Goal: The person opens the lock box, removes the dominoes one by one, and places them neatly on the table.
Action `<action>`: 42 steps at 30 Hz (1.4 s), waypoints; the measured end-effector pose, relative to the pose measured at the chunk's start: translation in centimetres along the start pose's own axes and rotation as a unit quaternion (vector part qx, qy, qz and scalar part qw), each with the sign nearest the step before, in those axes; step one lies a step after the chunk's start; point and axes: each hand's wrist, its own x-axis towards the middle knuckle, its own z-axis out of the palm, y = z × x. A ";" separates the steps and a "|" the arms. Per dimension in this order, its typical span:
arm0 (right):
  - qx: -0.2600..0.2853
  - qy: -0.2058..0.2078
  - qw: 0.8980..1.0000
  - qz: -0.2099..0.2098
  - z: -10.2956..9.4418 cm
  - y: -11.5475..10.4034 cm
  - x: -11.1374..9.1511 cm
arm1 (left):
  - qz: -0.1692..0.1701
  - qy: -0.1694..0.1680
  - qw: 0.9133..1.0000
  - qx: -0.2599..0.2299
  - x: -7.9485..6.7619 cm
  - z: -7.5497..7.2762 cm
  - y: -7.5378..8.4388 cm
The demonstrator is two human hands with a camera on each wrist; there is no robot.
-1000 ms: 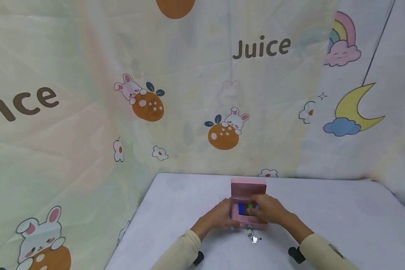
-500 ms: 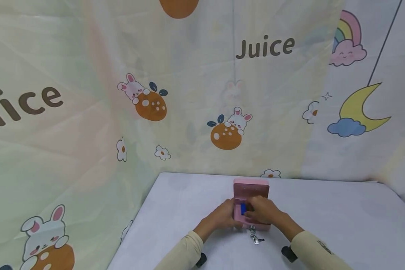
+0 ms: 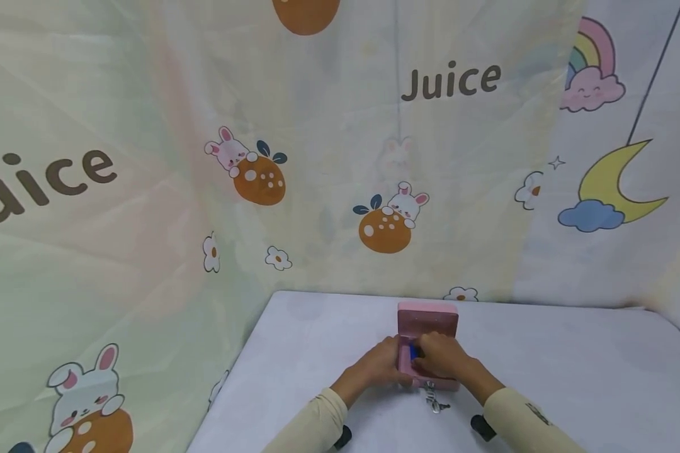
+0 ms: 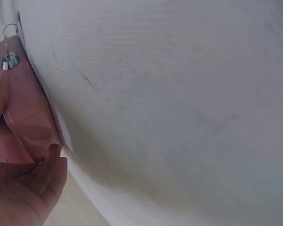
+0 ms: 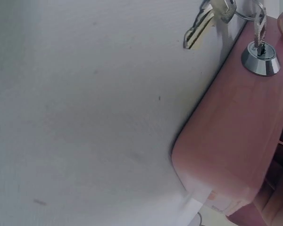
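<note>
A pink metal cash box [image 3: 427, 323] stands on the table with its lid raised. My left hand [image 3: 381, 363] grips its left side, thumb at the front; in the left wrist view, fingers of that left hand [image 4: 26, 193] wrap the corner. My right hand [image 3: 441, 354] reaches down inside with bent fingers. The fingertips are hidden, so any hold there is unclear. Beside the right thumb a blue piece [image 3: 413, 352] shows in the box. A key sits in the silver lock [image 5: 261, 60] on the front, with more keys [image 5: 203, 26] hanging from its ring.
The box stands on a white-covered table [image 3: 544, 358] near its back edge. Behind rises a printed cloth backdrop [image 3: 317, 126] with rabbits and lettering. Black straps' ends [image 3: 483, 428] show under the sleeves.
My right hand has moved further into the box and now covers the green and brown pieces seen earlier. The left hand keeps its grip. The whole view has shifted slightly.
</note>
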 end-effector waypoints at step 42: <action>-0.043 0.042 0.997 -0.039 1.5 -0.9 0.6 | -0.064 -0.001 0.998 0.015 0.1 0.1 0.5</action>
